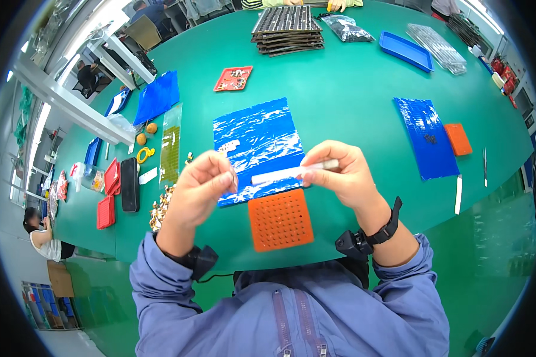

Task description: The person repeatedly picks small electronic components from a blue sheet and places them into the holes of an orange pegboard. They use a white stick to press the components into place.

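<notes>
My right hand point(339, 175) pinches a white pen-shaped stick point(275, 176), which lies almost level and points left. To its left, the fingertips of my left hand point(205, 185) are pressed together, and whatever is between them is too small to make out. Both hands are raised over a shiny blue sheet point(259, 128) with a few small white pieces point(228, 146) on it. Just below the stick, an orange block point(280, 221) with rows of holes sits at the near side of the table. Beside my left wrist lies a pile of small gold-and-white parts point(159, 208).
Right of my hands are a second blue sheet point(423, 152) with small dark parts, an orange block point(458, 140) and tweezers point(485, 166). A red tray point(233, 78) of parts, stacked dark trays point(287, 30) and a blue tray point(406, 52) stand farther off. A black case point(130, 184) lies left.
</notes>
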Demonstrator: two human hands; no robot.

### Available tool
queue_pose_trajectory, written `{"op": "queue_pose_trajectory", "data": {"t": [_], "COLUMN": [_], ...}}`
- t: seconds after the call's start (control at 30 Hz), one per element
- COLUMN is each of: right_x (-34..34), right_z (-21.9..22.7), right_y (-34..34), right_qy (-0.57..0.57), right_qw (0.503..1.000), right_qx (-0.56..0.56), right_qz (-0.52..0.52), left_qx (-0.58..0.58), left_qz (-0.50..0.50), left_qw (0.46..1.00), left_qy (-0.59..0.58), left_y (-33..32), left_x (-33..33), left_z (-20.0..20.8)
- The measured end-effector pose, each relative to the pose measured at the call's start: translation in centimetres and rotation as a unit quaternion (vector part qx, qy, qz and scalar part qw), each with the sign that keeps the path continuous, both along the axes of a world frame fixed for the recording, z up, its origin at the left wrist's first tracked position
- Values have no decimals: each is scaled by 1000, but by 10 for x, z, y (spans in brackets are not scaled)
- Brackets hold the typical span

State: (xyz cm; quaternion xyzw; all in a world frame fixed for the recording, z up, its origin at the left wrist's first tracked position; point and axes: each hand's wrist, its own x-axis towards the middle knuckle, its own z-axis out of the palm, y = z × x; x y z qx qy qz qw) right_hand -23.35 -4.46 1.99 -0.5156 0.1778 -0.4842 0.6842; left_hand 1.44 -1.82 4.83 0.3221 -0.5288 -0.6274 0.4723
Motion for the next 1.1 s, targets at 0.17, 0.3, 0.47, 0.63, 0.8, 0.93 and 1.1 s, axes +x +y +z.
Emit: {"op": "queue_pose_trajectory", "data": {"t": [0.17,0.3,0.47,0.63,0.8,0.93,1.1], "right_x": [5,6,6,7,0,4,1], "right_z": [-3,-3,-4,-4,3,6,3], "right_y": [4,5,4,2,2,3,8], "right_qy": [11,14,12,44,168,177,212], "right_qw": [999,999,999,998,974,952,945], "right_qx": [-26,-31,-29,-40,-141,-241,-246], "right_qz": [40,37,35,28,-51,-57,-41], "left_qx": [33,42,40,38,12,3,-6], "left_qz": [-57,-71,-84,-77,-53,-20,-46], "left_qw": [988,982,971,969,977,978,982], "left_qy": [143,172,222,232,204,209,183], "left_y": [18,20,18,18,12,16,19], "left_x": [-12,-18,-23,-24,-30,-27,-23], "left_z": [-16,-22,-29,-32,-34,-41,-43]}}
